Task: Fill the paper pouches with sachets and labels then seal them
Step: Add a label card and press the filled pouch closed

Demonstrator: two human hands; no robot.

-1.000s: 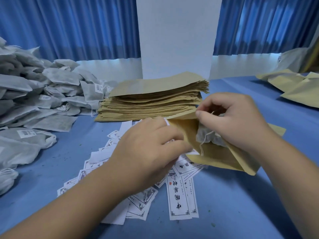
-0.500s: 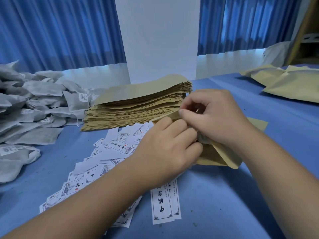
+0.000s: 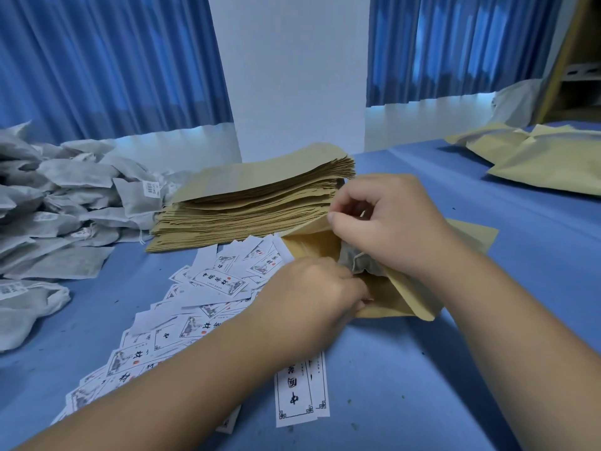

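Observation:
A brown paper pouch [image 3: 395, 294] lies open on the blue table [image 3: 406, 385] at centre right. My right hand [image 3: 387, 229] pinches its upper flap and lifts it. A grey mesh sachet [image 3: 361, 262] sits half inside the pouch mouth, under that hand. My left hand [image 3: 312, 291] grips the pouch's lower edge just below the sachet; its fingertips are hidden. White printed labels [image 3: 224, 281] lie scattered left of the pouch and under my left forearm.
A tall stack of flat brown pouches [image 3: 257, 200] stands behind the labels. A heap of grey sachets [image 3: 61, 203] covers the left side. Several filled pouches [image 3: 546, 161] lie at the far right. Blue curtains and a white wall close the back.
My left hand slid down from the pouch's top to its lower edge. My right hand raised the flap, so the pouch mouth and sachet show more.

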